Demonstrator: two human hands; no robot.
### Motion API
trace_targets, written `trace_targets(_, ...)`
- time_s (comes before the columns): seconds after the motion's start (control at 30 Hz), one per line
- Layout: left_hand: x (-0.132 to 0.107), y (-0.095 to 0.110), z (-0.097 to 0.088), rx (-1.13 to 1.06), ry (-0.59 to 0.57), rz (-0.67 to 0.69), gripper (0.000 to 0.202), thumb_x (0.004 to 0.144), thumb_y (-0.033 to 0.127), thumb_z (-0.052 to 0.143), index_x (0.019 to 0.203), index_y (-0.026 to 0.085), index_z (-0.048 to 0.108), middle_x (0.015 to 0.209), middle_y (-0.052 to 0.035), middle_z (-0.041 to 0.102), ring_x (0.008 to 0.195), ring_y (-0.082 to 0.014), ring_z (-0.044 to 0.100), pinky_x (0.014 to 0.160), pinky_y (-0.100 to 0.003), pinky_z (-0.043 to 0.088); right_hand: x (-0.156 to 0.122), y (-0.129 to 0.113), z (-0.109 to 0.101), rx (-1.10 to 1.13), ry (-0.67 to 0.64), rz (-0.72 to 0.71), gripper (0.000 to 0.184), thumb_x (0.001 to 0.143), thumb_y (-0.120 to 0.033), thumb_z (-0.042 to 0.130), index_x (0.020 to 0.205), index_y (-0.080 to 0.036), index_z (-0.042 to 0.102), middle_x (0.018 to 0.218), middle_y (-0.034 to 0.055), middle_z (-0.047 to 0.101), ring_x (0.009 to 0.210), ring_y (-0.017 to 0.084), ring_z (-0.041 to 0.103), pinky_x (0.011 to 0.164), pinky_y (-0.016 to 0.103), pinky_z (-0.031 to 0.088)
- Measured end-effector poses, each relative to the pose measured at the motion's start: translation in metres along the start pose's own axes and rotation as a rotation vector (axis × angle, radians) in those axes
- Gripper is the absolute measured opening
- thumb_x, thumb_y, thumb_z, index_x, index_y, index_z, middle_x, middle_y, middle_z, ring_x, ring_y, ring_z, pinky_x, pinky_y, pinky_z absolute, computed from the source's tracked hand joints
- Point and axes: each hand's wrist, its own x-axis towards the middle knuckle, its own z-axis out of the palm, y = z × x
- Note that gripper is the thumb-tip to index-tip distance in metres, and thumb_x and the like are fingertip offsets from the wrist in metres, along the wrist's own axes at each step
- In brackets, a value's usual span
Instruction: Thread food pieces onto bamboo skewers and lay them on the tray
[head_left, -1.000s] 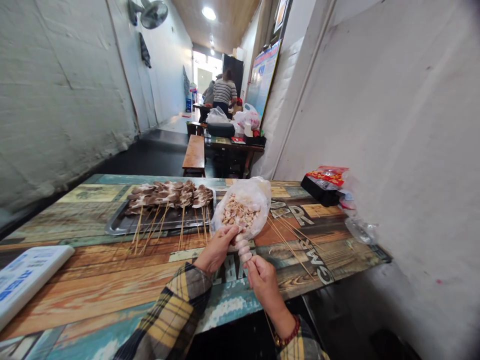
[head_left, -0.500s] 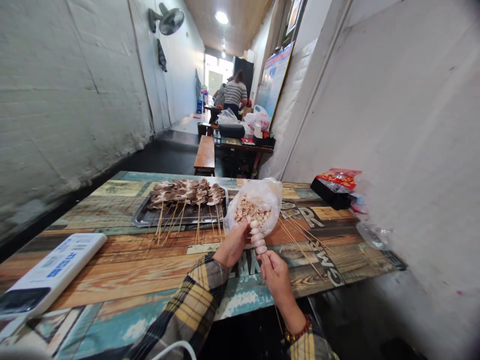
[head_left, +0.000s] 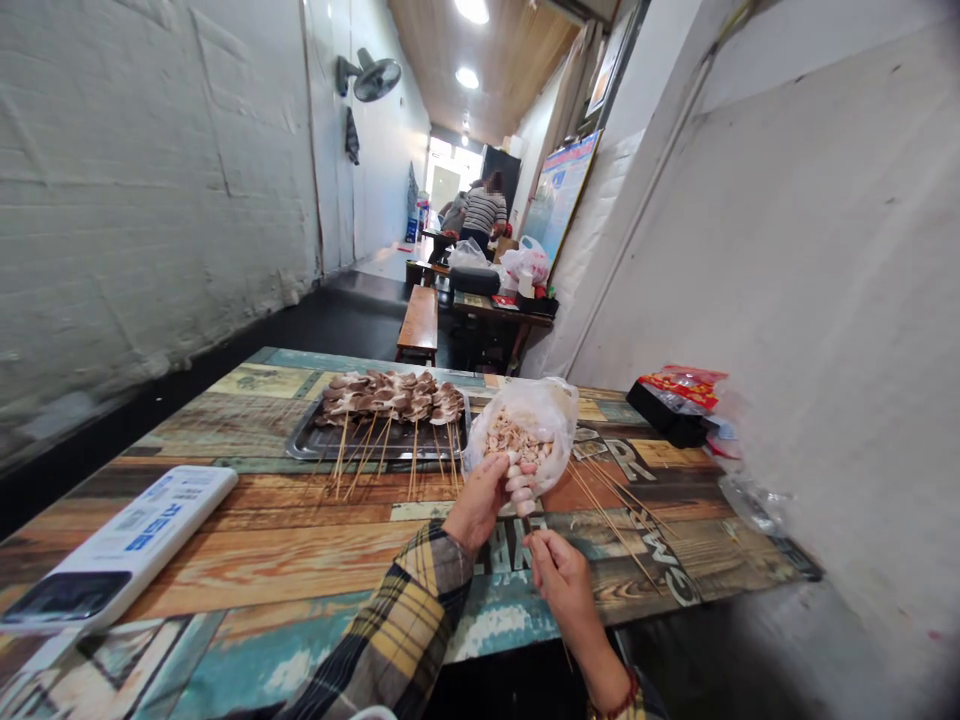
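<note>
Threaded in a row on a thin bamboo skewer are several pale, rounded pieces (head_left: 520, 488) that look like garlic cloves. My left hand (head_left: 480, 500) pinches the topmost piece at the far end. Lower down, my right hand (head_left: 562, 575) is closed around the skewer, whose lower end sticks out below the fist. Just beyond my fingers lies an open clear plastic bag (head_left: 559, 415) with a heap of similar loose pieces (head_left: 514, 432) inside. To its left a metal tray (head_left: 300, 443) bears skewered brown-and-white mushrooms (head_left: 394, 396), their sticks pointing towards me.
Loose bamboo skewers (head_left: 615, 520) lie right of the bag. A white device with a dark screen (head_left: 135, 545) is on the left of the patterned table (head_left: 300, 560). A black box with red packets (head_left: 671, 410) sits by the right wall. Farther back are a bench (head_left: 418, 320) and people.
The camera view has shifted, so the whole scene sits slightly lower and to the right. My right hand has slid down the skewer, away from the threaded pieces; my left stays at the top.
</note>
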Motion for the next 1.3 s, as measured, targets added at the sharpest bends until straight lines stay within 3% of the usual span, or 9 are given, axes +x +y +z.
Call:
trace_targets(0.27,0.004,-0.002,-0.007,0.04,0.04,0.028,0.032,0.075,0.042,0.066,0.088,0.015,0.053,0.076,-0.0047,0.06,0.061,-0.013,0.055,0.047,-0.023,0.04,-0.001,0.003,0.002,-0.048,0.005,-0.023,0.048,0.089,-0.056,0.043,0.084,-0.015,0.066,0.042,-0.0063,0.04,0.039,0.01,0.039,0.041,0.02,0.032)
trace_targets(0.6,0.003,-0.011,-0.003,-0.009,0.023,0.016,0.039,0.074,0.05,0.067,0.087,0.016,0.053,0.071,-0.0016,0.056,0.05,-0.0085,0.047,0.042,-0.02,0.032,0.008,0.027,0.016,-0.276,0.26,-0.238,0.057,0.089,-0.062,0.034,0.063,-0.021,0.064,0.049,0.0016,0.055,0.047,0.015,0.053,0.051,0.024,0.04)
trace_targets(0.73,0.0,-0.008,0.002,0.021,0.009,0.013,0.04,0.072,0.05,0.069,0.085,0.016,0.053,0.065,0.0006,0.053,0.047,-0.0069,0.042,0.041,-0.02,0.03,0.011,0.027,0.02,-0.27,0.264,-0.267,0.059,0.089,-0.064,0.033,0.062,-0.021,0.063,0.05,0.0013,0.055,0.048,0.015,0.053,0.051,0.023,0.041)
trace_targets(0.87,-0.003,-0.005,0.004,0.039,0.024,0.054,0.038,0.071,0.044,0.073,0.089,0.018,0.053,0.074,-0.0025,0.058,0.062,-0.013,0.055,0.049,-0.023,0.04,0.011,0.015,0.006,-0.264,0.221,-0.24,0.055,0.091,-0.059,0.034,0.065,-0.019,0.063,0.049,-0.0008,0.053,0.046,0.013,0.049,0.049,0.022,0.038)
trace_targets(0.97,-0.011,-0.005,0.001,0.149,0.132,0.058,0.046,0.068,0.042,0.076,0.102,0.02,0.054,0.088,-0.0058,0.064,0.073,-0.0169,0.063,0.063,-0.028,0.048,0.011,0.007,-0.016,-0.3,0.201,-0.215,0.053,0.09,-0.057,0.038,0.066,-0.018,0.064,0.053,0.0002,0.056,0.051,0.014,0.052,0.05,0.021,0.037)
trace_targets(1.1,-0.047,-0.002,-0.005,0.407,0.289,0.021,0.062,0.054,0.043,0.084,0.105,0.02,0.059,0.096,-0.0099,0.069,0.083,-0.0249,0.067,0.079,-0.036,0.05,0.013,0.009,-0.046,-0.351,0.243,-0.138,0.052,0.091,-0.056,0.036,0.069,-0.017,0.064,0.051,-0.0001,0.055,0.047,0.014,0.05,0.048,0.023,0.034)
trace_targets(1.2,-0.097,0.002,-0.015,0.534,0.179,0.006,0.056,0.052,0.05,0.082,0.1,0.024,0.068,0.105,-0.0098,0.07,0.096,-0.0313,0.066,0.09,-0.043,0.048,0.017,0.018,-0.066,-0.451,0.227,-0.154,0.046,0.09,-0.05,0.039,0.069,-0.018,0.065,0.054,0.0015,0.059,0.05,0.016,0.053,0.052,0.024,0.035)
trace_targets(1.27,-0.139,0.003,-0.028,0.639,0.206,-0.042,0.052,0.054,0.053,0.079,0.101,0.036,0.07,0.108,-0.0035,0.07,0.101,-0.0324,0.065,0.088,-0.046,0.05,0.02,0.023,-0.078,-0.555,0.21,-0.159,0.041,0.09,-0.045,0.04,0.069,-0.019,0.065,0.058,0.0029,0.063,0.056,0.017,0.057,0.056,0.025,0.036)
trace_targets(1.3,-0.161,0.004,-0.036,0.682,0.309,-0.068,0.053,0.051,0.057,0.078,0.102,0.046,0.067,0.109,0.0026,0.07,0.099,-0.0325,0.066,0.078,-0.047,0.053,0.02,0.025,-0.084,-0.61,0.191,-0.153,0.039,0.09,-0.042,0.041,0.071,-0.02,0.066,0.061,0.0037,0.065,0.059,0.018,0.059,0.057,0.025,0.037)
